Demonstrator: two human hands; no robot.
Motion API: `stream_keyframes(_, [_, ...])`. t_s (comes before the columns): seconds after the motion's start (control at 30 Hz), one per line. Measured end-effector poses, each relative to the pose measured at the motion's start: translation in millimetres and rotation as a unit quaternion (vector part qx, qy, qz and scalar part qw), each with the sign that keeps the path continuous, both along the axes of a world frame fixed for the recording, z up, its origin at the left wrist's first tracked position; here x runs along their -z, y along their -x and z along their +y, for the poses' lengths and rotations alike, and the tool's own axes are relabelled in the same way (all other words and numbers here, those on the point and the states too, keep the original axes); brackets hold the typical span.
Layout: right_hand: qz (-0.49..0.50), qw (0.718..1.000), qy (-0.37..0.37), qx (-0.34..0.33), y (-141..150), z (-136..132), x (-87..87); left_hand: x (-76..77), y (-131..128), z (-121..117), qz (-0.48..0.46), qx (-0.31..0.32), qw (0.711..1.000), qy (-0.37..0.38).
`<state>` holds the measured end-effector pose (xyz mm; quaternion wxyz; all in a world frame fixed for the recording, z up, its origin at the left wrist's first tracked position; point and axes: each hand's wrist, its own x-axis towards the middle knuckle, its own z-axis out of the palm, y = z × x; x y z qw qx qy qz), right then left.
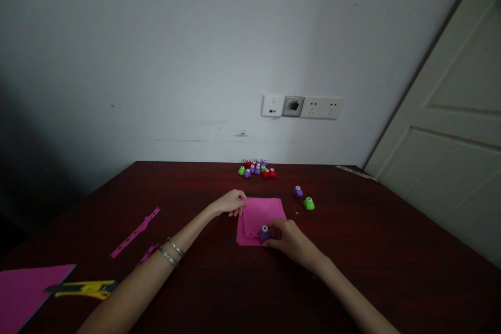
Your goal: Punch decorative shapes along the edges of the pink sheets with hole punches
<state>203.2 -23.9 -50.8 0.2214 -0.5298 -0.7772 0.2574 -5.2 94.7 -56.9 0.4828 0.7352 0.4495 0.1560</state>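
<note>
Two overlapping pink paper sheets [263, 211] lie on the dark wooden table, the upper one slightly smaller. My left hand [231, 202] pinches the upper sheet at its far left corner. In my right hand [288, 237] is a small purple craft punch [264, 234], gripped between thumb and fingers at the near edge of the upper sheet. Small cut marks show along that edge, left of the punch. Beyond my right hand stand another purple punch [298, 191] and a green punch [309, 203].
Several red, green and purple punches [257, 169] cluster by the wall. At left lie a punched pink strip [135, 233], a second strip [147, 254] partly behind my forearm, a yellow utility knife [84, 288] and a pink sheet [27, 292]. Wall sockets [321, 108] are above the table.
</note>
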Motion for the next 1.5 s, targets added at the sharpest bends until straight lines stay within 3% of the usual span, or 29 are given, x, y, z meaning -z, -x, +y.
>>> stream_keyframes(0.9, [-0.014,1.000,-0.003,0.004,-3.0,2.0,0.3,3.5,1.4,2.3,0.007,-0.006,1.000,-0.011])
stream_keyframes(1.33, [0.009,1.000,0.006,0.002,-4.0,1.3,1.0,-3.5,0.4,-0.7,0.008,-0.022,1.000,-0.008])
stream_keyframes(1.5, [0.055,0.998,0.031,0.025,-11.4,6.2,-0.9,-18.0,5.8,0.6,0.015,-0.034,0.996,-0.086])
